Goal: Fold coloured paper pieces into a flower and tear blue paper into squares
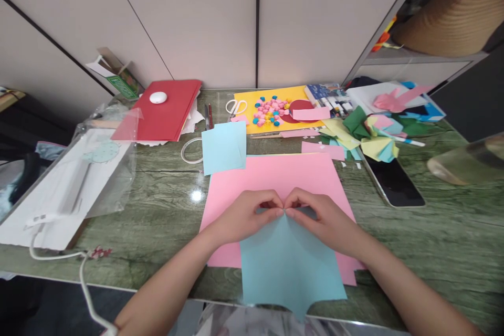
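Observation:
Both hands pinch the top edge of a light blue sheet of paper [289,268], fingertips nearly touching each other at its middle. My left hand [248,215] is closed on the edge from the left, and my right hand [317,218] grips it from the right. A crease runs down the middle of the sheet, and its lower edge bulges over the table's front edge. Beneath it lie large pink sheets [252,184]. Just beyond on the left are smaller light blue paper squares [224,147], partly over a roll of tape [191,150].
White scissors [236,107] and a yellow sheet [244,97] with colourful crumpled paper bits [271,110] lie at the back. Folded paper flowers [378,136], a phone [394,181] and a clear bottle [464,163] are right. A red folder [169,110] and a power strip [73,189] are left.

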A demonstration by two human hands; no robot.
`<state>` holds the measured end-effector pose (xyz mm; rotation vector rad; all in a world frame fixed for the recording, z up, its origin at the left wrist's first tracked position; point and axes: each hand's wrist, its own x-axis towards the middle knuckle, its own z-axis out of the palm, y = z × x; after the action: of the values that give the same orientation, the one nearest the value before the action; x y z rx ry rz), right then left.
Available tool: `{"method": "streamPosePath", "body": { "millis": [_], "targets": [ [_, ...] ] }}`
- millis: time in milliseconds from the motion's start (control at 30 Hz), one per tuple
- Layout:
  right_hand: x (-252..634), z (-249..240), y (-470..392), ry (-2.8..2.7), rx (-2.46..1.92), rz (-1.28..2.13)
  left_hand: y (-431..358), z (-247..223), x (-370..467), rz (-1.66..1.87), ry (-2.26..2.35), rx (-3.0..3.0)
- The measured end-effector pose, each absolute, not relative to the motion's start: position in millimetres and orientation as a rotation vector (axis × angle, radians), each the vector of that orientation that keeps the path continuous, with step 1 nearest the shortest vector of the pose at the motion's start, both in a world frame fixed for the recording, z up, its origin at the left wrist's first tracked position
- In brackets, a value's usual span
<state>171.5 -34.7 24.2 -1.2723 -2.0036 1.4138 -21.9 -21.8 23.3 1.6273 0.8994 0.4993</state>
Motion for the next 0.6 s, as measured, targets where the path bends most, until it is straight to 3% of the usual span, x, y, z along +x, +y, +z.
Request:
{"method": "streamPosePath", "body": {
  "millis": [600],
  "targets": [
    [203,1,-2,-1.969,-1.379,1.338,1,3,-41,0.428,1.138,1.677]
  ]
}}
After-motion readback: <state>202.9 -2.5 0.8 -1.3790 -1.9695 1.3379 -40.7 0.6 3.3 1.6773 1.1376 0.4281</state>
